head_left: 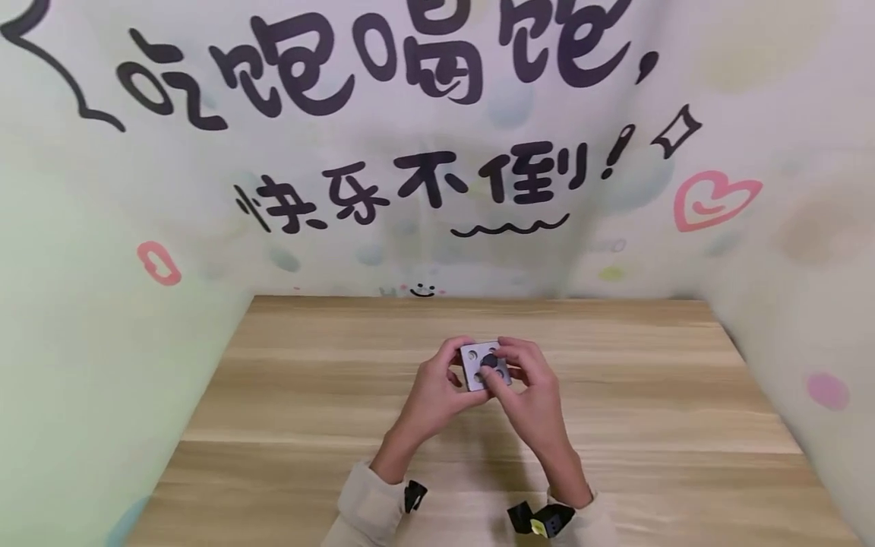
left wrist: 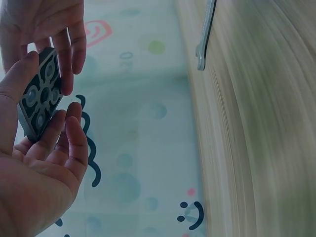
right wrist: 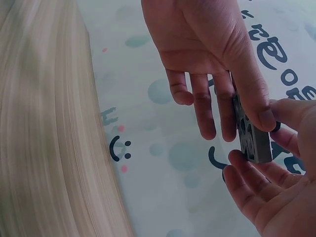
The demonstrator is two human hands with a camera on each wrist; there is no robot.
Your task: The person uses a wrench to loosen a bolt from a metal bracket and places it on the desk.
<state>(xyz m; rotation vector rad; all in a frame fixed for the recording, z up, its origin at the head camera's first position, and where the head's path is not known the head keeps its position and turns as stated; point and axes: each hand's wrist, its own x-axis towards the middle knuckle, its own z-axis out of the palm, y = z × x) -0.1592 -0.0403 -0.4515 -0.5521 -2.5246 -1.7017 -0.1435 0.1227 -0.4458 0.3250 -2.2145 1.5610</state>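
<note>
Both hands hold up a small square grey metal plate (head_left: 469,372) over the table. Round holes sit near its corners, and a dark round knob (head_left: 488,360) stands at the middle of its face. My left hand (head_left: 433,395) grips the plate by its edge, thumb on one side and fingers behind. My right hand (head_left: 535,399) has its thumb and forefinger tips at the knob, pinching it. In the left wrist view the plate's other face (left wrist: 43,94) shows dark recesses and several round spots. The right wrist view shows the plate (right wrist: 254,140) nearly edge-on, between both hands.
The wood-grain table (head_left: 307,365) meets a printed wall (head_left: 424,258) at the back, with more wall at both sides. A slim grey strip with a notched end (left wrist: 201,57) reaches over the table in the left wrist view. Black devices (head_left: 543,520) sit at both cuffs.
</note>
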